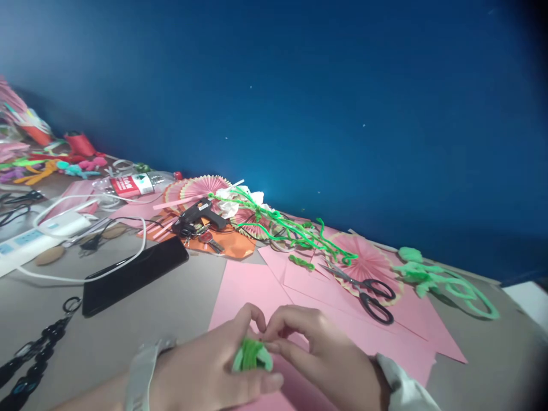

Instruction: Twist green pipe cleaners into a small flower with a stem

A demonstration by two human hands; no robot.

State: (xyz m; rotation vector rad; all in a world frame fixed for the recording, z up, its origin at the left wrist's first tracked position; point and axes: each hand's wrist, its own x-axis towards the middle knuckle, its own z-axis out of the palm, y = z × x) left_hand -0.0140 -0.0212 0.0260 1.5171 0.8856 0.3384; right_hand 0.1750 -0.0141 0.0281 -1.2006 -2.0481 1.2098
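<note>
Hands are seen at the near edge of the worktop [171, 308]. A small bundle of green pipe cleaner [252, 355] is pinched between the left hand [209, 371] and the right hand [319, 357], both grips closed on it, above pink paper sheets [252, 285]. Black-handled scissors [370, 294] are noted farther right on the paper, a black phone [132, 274] to the left. Beyond these, a black glue gun [199, 216], folded pink paper fans [199, 187] and long green pipe cleaners [291, 228] are recorded before the blue wall [299, 85].
</note>
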